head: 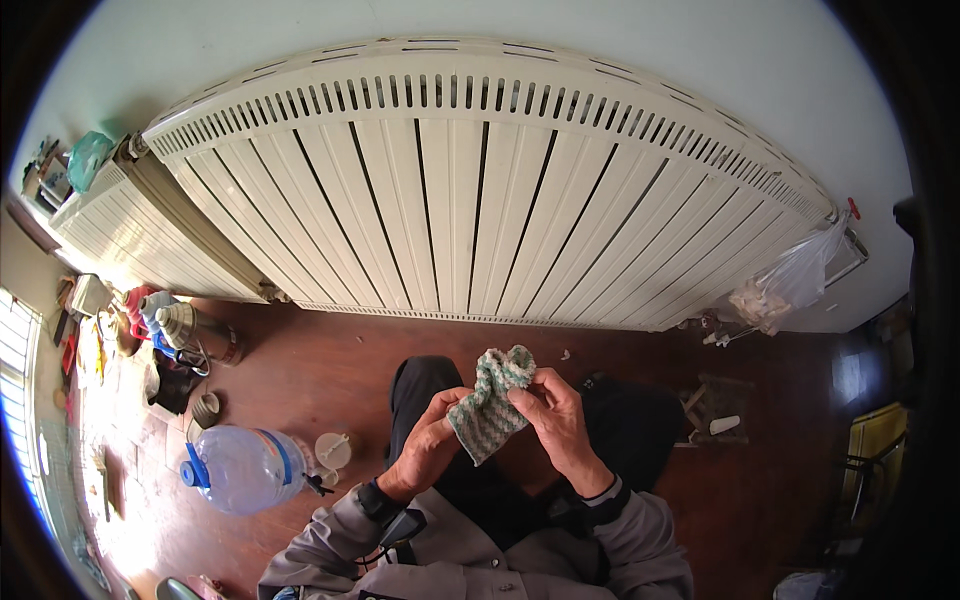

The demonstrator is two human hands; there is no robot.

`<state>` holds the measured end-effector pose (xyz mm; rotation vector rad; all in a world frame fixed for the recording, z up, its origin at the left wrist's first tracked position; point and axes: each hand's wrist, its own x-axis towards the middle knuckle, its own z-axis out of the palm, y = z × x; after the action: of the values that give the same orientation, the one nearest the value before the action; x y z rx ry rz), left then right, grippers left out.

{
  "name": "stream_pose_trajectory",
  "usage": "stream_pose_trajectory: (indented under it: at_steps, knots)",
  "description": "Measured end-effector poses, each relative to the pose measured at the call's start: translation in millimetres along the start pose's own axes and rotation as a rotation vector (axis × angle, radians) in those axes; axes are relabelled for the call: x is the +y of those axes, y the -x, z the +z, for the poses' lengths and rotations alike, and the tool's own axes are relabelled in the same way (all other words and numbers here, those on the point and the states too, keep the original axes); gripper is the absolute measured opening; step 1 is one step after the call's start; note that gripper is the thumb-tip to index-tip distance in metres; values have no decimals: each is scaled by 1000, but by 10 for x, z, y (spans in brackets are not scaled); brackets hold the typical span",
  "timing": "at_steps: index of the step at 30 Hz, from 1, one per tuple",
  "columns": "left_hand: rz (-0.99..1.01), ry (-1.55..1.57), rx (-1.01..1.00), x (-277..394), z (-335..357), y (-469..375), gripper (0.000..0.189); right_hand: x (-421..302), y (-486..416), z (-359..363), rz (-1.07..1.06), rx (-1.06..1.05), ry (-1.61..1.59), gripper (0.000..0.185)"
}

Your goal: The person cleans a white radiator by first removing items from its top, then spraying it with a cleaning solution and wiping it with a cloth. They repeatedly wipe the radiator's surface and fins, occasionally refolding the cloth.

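Note:
A small knitted piece (487, 420) in green, white and brownish stripes is held up between both hands, over the lap. My left hand (429, 446) pinches its left edge between thumb and fingers. At its upper right, my right hand (559, 420) grips the fabric with thumb and fingers, where the top is gathered and ruffled. The lower part hangs fairly flat, with a corner pointing down. Black bands circle both wrists. Dark trousers (637, 427) show behind and beside the hands.
A white radiator (480, 217) spans the wall ahead. At the left stand a large clear plastic water bottle (247, 469), a lidded container (333, 450), a metal mug (206, 409) and several thermos flasks (176, 322). A plastic bag (795, 277) hangs at the right, above a small wooden stool (720, 409).

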<state>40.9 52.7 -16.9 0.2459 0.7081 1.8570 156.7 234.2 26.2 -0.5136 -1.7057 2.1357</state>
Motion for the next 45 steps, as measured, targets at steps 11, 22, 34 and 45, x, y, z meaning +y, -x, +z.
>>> stream_pose_trajectory:
  at_steps: [11, 22, 34, 45]
  knots:
    - [18, 11, -182, 186, 251, 11, 69, -168, 132, -31, -126, 55, 232, 23]
    - [-64, 36, 35, 126, 253, -51, 30, -86, 100, -127, -34, -12, -122, 49]
    - [-88, -44, 116, 75, 176, -176, 46, -225, 207, -299, 146, -5, -287, 16]
    - [-58, -366, -32, 13, 332, -161, 48, -478, 177, -174, 169, 52, -182, 23]
